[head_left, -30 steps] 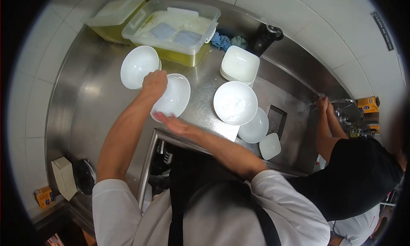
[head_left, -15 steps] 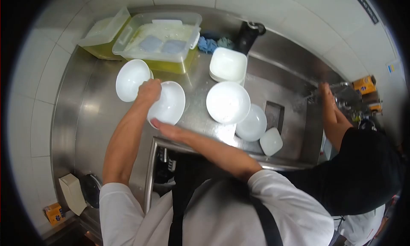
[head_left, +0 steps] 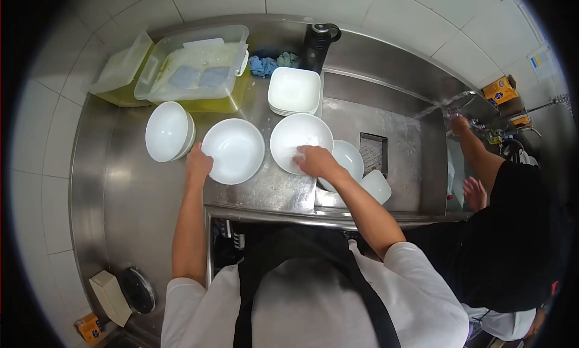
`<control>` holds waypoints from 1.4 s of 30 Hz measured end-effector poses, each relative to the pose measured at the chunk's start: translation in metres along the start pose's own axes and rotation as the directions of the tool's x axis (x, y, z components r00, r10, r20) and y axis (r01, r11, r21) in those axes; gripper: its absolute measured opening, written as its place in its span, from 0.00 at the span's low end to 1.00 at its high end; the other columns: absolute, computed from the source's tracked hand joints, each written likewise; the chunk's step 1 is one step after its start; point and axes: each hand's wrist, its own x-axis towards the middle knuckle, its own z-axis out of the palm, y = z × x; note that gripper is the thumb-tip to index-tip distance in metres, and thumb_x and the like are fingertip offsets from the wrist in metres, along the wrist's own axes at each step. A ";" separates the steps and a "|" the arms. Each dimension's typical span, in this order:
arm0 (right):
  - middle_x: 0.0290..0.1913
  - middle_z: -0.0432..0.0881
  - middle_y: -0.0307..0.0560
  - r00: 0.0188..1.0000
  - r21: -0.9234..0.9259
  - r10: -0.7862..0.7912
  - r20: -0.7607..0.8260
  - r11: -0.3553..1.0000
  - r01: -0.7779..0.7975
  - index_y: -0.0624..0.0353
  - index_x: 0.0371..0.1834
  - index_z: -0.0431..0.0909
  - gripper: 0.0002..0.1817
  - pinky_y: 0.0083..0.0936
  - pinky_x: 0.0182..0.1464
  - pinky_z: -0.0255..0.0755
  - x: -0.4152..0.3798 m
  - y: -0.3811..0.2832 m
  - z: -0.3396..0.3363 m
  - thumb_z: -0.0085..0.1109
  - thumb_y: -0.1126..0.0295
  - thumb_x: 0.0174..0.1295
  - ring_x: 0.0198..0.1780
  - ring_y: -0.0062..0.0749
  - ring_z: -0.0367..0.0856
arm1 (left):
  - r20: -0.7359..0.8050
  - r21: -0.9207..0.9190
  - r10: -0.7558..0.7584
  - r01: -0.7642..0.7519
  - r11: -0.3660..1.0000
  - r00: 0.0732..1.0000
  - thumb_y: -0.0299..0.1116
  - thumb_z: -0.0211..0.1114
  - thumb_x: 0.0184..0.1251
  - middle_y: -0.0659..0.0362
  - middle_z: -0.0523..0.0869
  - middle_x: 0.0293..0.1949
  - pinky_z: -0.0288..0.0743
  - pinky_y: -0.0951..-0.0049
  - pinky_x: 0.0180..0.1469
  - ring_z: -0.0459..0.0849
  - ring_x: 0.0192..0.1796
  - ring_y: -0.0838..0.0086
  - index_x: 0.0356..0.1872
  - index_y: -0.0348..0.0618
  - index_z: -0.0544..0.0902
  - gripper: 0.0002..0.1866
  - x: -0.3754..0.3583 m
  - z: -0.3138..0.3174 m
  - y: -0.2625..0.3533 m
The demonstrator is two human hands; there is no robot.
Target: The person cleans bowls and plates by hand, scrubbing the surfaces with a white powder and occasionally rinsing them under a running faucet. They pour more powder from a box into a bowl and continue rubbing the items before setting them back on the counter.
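My left hand is closed on the left rim of a white round bowl, which rests on the steel counter. Just left of that hand, tilted white bowls sit one inside another. My right hand reaches into a second white round bowl, its fingers bent down inside with something whitish by the tips; what they hold, if anything, I cannot make out. Partly behind my right forearm are a white dish and a small square bowl.
Stacked square bowls stand behind. Further back are a clear tub of yellowish liquid, blue cloths and a black bottle. On the right is a steel sink, with a co-worker's arm at its far end.
My right hand has left the first bowl and moved right into the second one. My left hand has shifted down to the first bowl's left rim. The view has turned slightly.
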 end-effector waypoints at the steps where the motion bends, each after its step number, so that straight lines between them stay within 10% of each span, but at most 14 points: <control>1: 0.54 0.86 0.65 0.989 -0.173 0.014 0.145 0.985 0.011 0.62 0.58 0.84 0.25 0.43 0.63 0.75 0.001 -0.005 -0.001 0.53 0.53 0.71 0.58 0.58 0.83 | -0.059 -0.002 0.091 -0.091 0.996 0.994 0.26 0.65 0.56 0.38 0.86 0.54 0.77 0.51 0.63 0.84 0.57 0.41 0.62 0.38 0.78 0.28 -0.006 -0.002 -0.004; 7: 0.57 0.84 0.64 0.958 -0.176 0.012 0.288 0.983 0.040 0.64 0.56 0.84 0.23 0.44 0.64 0.74 -0.003 -0.007 -0.006 0.51 0.56 0.73 0.61 0.57 0.82 | 0.021 0.083 0.542 -0.542 0.836 0.840 0.33 0.71 0.61 0.44 0.85 0.55 0.74 0.57 0.65 0.80 0.63 0.50 0.59 0.39 0.81 0.25 -0.101 0.018 0.039; 9: 0.62 0.81 0.65 0.951 0.095 -0.148 -0.273 0.979 0.179 0.66 0.60 0.82 0.23 0.43 0.68 0.70 -0.021 -0.007 -0.007 0.54 0.58 0.74 0.66 0.59 0.78 | 0.121 0.151 0.518 -0.531 0.833 0.847 0.32 0.71 0.61 0.47 0.86 0.54 0.74 0.57 0.64 0.79 0.64 0.51 0.57 0.40 0.83 0.22 -0.115 0.039 0.044; 12: 0.67 0.78 0.62 0.957 0.216 -0.042 -0.286 0.971 0.107 0.64 0.67 0.77 0.26 0.34 0.73 0.66 -0.046 -0.018 -0.020 0.54 0.55 0.76 0.71 0.51 0.75 | 0.238 0.316 0.409 -0.468 0.825 0.881 0.34 0.71 0.60 0.50 0.86 0.53 0.76 0.55 0.60 0.81 0.62 0.53 0.49 0.40 0.87 0.16 -0.090 0.066 0.040; 15: 0.71 0.74 0.63 0.944 0.424 0.028 -0.330 0.898 0.122 0.70 0.70 0.72 0.29 0.32 0.76 0.60 -0.064 -0.030 0.009 0.47 0.54 0.80 0.75 0.48 0.70 | 0.194 0.207 0.451 -0.486 0.849 0.871 0.33 0.71 0.60 0.50 0.88 0.51 0.78 0.52 0.56 0.83 0.58 0.51 0.43 0.38 0.88 0.13 -0.086 0.052 0.032; 19: 0.81 0.58 0.63 0.940 0.200 -0.278 -0.199 0.927 0.317 0.67 0.79 0.57 0.31 0.48 0.82 0.42 -0.067 -0.086 0.052 0.34 0.56 0.81 0.83 0.52 0.52 | 0.123 -0.217 0.426 -0.395 0.893 0.896 0.30 0.70 0.62 0.49 0.91 0.43 0.79 0.61 0.51 0.89 0.46 0.61 0.47 0.34 0.87 0.14 -0.092 0.001 0.043; 25: 0.81 0.59 0.58 0.836 -0.236 -0.505 -0.213 0.857 0.458 0.65 0.78 0.59 0.30 0.55 0.79 0.48 -0.008 -0.163 0.041 0.34 0.58 0.81 0.82 0.49 0.56 | 0.170 -0.701 0.492 -0.246 0.670 0.854 0.27 0.71 0.64 0.59 0.91 0.39 0.78 0.72 0.48 0.85 0.43 0.77 0.48 0.33 0.88 0.13 -0.134 -0.034 0.023; 28: 0.66 0.78 0.64 0.904 0.321 -0.174 0.391 0.946 0.044 0.70 0.63 0.77 0.36 0.33 0.75 0.60 0.041 -0.192 -0.053 0.29 0.46 0.82 0.70 0.55 0.73 | 0.254 -0.769 0.460 -0.111 0.630 0.851 0.27 0.72 0.65 0.61 0.91 0.39 0.78 0.74 0.48 0.84 0.43 0.79 0.46 0.33 0.89 0.11 -0.163 -0.060 0.032; 31: 0.69 0.75 0.63 0.908 0.348 -0.418 0.021 0.855 0.385 0.67 0.67 0.74 0.32 0.35 0.76 0.58 0.053 -0.189 -0.024 0.36 0.48 0.81 0.74 0.52 0.68 | 0.190 -0.820 0.459 -0.117 0.561 0.868 0.26 0.72 0.66 0.60 0.91 0.40 0.77 0.75 0.49 0.84 0.44 0.79 0.45 0.32 0.89 0.09 -0.155 -0.060 0.029; 34: 0.76 0.66 0.63 0.544 -0.348 -0.773 -0.326 0.633 0.691 0.63 0.74 0.67 0.29 0.35 0.79 0.53 -0.005 -0.196 0.030 0.41 0.54 0.80 0.79 0.53 0.60 | -0.037 -0.999 0.371 -0.038 -0.006 0.928 0.28 0.64 0.73 0.52 0.85 0.59 0.78 0.66 0.61 0.85 0.55 0.71 0.62 0.33 0.79 0.19 -0.117 -0.014 0.006; 36: 0.77 0.64 0.63 0.615 -0.311 -0.694 -0.374 0.718 0.623 0.62 0.76 0.66 0.28 0.34 0.80 0.51 -0.038 -0.182 0.056 0.41 0.56 0.80 0.80 0.53 0.58 | 0.060 -0.884 0.255 0.171 -0.436 0.965 0.39 0.57 0.80 0.48 0.76 0.70 0.70 0.53 0.72 0.77 0.69 0.62 0.71 0.36 0.71 0.25 -0.114 -0.028 0.020; 38: 0.78 0.62 0.62 0.675 -0.272 -0.598 -0.432 0.800 0.535 0.61 0.77 0.64 0.28 0.34 0.80 0.49 -0.029 -0.159 0.067 0.40 0.57 0.81 0.80 0.53 0.57 | 0.014 -0.841 0.265 0.154 -0.518 0.964 0.43 0.55 0.81 0.48 0.73 0.72 0.65 0.50 0.75 0.72 0.72 0.60 0.72 0.37 0.69 0.27 -0.118 -0.028 0.024; 40: 0.77 0.64 0.62 0.884 0.697 0.027 -0.467 0.626 0.350 0.63 0.76 0.64 0.28 0.35 0.79 0.53 -0.004 -0.133 0.074 0.41 0.57 0.81 0.79 0.49 0.61 | -0.012 -0.793 0.262 0.151 -0.590 0.965 0.46 0.52 0.82 0.48 0.70 0.74 0.59 0.46 0.78 0.67 0.76 0.58 0.74 0.38 0.67 0.29 -0.129 -0.023 0.015; 42: 0.76 0.65 0.65 0.956 0.781 0.006 -0.294 0.578 0.237 0.67 0.74 0.65 0.29 0.37 0.79 0.52 -0.001 -0.135 0.035 0.40 0.57 0.81 0.78 0.53 0.61 | -0.043 -0.781 0.330 0.174 -0.600 0.943 0.48 0.51 0.82 0.50 0.70 0.75 0.55 0.44 0.80 0.63 0.79 0.57 0.74 0.38 0.66 0.30 -0.132 -0.019 0.006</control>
